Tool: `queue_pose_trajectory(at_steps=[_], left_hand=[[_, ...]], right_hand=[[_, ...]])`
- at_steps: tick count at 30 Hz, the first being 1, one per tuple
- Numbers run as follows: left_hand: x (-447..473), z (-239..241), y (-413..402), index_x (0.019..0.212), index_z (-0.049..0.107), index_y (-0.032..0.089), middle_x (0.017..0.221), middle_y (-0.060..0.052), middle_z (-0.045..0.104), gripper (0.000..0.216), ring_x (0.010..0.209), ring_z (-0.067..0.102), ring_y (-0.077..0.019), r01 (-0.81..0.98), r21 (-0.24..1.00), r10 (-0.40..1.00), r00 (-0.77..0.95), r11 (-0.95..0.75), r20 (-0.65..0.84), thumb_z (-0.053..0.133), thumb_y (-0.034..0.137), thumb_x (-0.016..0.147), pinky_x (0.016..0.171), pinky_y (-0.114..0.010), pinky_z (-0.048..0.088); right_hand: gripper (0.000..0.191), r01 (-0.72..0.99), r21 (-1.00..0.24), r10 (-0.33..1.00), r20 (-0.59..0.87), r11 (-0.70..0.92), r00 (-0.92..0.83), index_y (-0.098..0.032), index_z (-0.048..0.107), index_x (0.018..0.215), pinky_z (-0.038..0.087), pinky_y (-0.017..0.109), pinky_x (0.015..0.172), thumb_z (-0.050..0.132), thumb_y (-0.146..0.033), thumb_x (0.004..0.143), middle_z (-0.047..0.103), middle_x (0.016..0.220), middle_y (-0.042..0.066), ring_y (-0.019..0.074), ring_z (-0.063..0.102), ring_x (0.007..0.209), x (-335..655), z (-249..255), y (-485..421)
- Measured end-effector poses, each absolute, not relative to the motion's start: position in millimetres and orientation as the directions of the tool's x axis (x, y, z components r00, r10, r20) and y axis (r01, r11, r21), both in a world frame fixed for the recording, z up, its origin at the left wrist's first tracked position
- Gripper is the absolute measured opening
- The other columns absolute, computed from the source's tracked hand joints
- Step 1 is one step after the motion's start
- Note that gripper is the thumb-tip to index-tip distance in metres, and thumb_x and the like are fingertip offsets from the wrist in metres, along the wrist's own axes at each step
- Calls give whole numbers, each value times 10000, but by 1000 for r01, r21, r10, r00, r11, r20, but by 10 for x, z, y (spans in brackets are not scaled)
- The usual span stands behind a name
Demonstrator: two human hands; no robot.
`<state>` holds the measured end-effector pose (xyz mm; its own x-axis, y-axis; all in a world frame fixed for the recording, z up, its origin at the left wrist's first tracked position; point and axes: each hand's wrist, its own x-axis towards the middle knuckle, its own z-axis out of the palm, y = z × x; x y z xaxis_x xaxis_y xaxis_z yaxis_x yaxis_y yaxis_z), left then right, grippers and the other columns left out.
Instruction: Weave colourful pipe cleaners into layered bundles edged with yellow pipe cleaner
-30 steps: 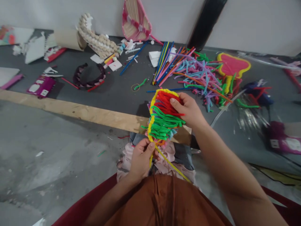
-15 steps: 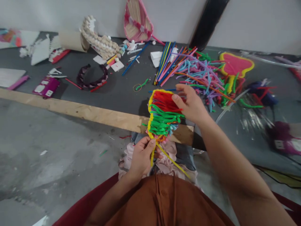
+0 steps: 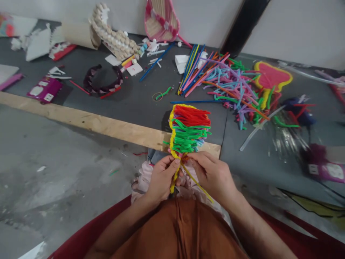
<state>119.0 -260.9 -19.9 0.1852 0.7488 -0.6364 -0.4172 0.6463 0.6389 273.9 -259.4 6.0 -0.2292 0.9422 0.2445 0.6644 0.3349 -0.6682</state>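
Note:
A craft piece made of pipe cleaners (image 3: pixel 190 131) stands out over the table's front edge, with red and green strands across it and a twisted yellow border on its left side. My left hand (image 3: pixel 164 176) is closed, pinching the lower end of that yellow border. Close beside it, my right hand (image 3: pixel 211 174) is closed at the piece's lower edge, thumb and fingertips together by a small orange part. A loose yellow pipe cleaner (image 3: pixel 198 184) slants down to the right between the hands. Exactly what the right fingertips grip is partly hidden.
A heap of coloured pipe cleaners (image 3: pixel 229 79) lies at the back right, beside a pink shape with yellow edging (image 3: pixel 272 75). A dark headband (image 3: pixel 104 81) and a purple packet (image 3: pixel 45 89) are at left. A wooden strip (image 3: pixel 107 124) edges the table (image 3: pixel 134 108).
My right hand has come down from the red strands at the top to the lower edge, beside my left hand. The left hand keeps its pinch. The view has shifted slightly.

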Motion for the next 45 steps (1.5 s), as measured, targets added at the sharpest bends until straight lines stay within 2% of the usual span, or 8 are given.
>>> queue_pose_trajectory(at_steps=[7,12,18,23,28,39,42,45], left_hand=[[1199,-232,-2624,807,591,144,516,47,561,364,339,417,-34,-391,678,774,179,622,-607,753,451,694,325,-131,338],[1186,-282,-2642,828,608,140,558,36,577,322,374,457,-48,-394,688,789,218,610,-574,731,421,727,348,-144,385],[1176,-331,-2664,895,618,149,648,11,625,336,475,551,-87,-335,717,790,200,612,-580,706,441,756,439,-188,492],[1159,-301,-2641,896,629,144,620,23,606,351,442,515,-77,-261,733,778,232,629,-584,692,460,758,431,-185,462],[1156,-286,-2629,856,626,155,588,37,584,324,457,514,-86,-197,758,781,226,622,-582,702,445,733,429,-187,460],[1165,-273,-2636,886,601,164,663,32,606,288,480,540,-94,-202,787,812,187,583,-553,683,406,754,432,-206,496],[1184,-272,-2631,868,601,154,629,27,611,275,474,551,-96,-200,796,820,171,571,-546,672,398,763,439,-198,488],[1199,-265,-2638,847,598,150,601,25,612,277,459,555,-95,-199,804,828,152,560,-540,664,405,761,439,-193,476]], right_hand=[[219,765,-582,961,162,275,-222,-189,688,917,468,229,618,475,-234,940,702,816,45,148,654,705,2747,64,-2528],[211,903,-275,943,141,329,-300,-253,702,949,335,251,523,493,-233,929,682,770,10,152,628,700,2734,132,-2522],[187,869,-175,885,142,463,-443,-256,704,885,305,272,549,521,-229,915,672,797,8,148,589,718,2783,198,-2426],[153,857,-85,861,74,508,-502,-281,696,945,269,289,541,568,-221,887,664,822,4,152,553,685,2798,223,-2397],[61,851,35,851,17,524,-525,-247,680,819,253,306,551,642,-202,836,608,722,18,186,542,680,2737,340,-2390],[44,775,74,772,74,627,-632,-222,627,827,295,326,605,612,-222,868,622,820,32,211,506,739,2708,328,-2348],[78,801,1,796,118,598,-594,-193,631,885,326,327,631,554,-192,901,638,844,47,211,509,758,2752,276,-2439],[176,811,-161,826,139,563,-546,-166,632,884,366,316,679,469,-179,948,631,782,53,198,518,744,2803,190,-2500]])
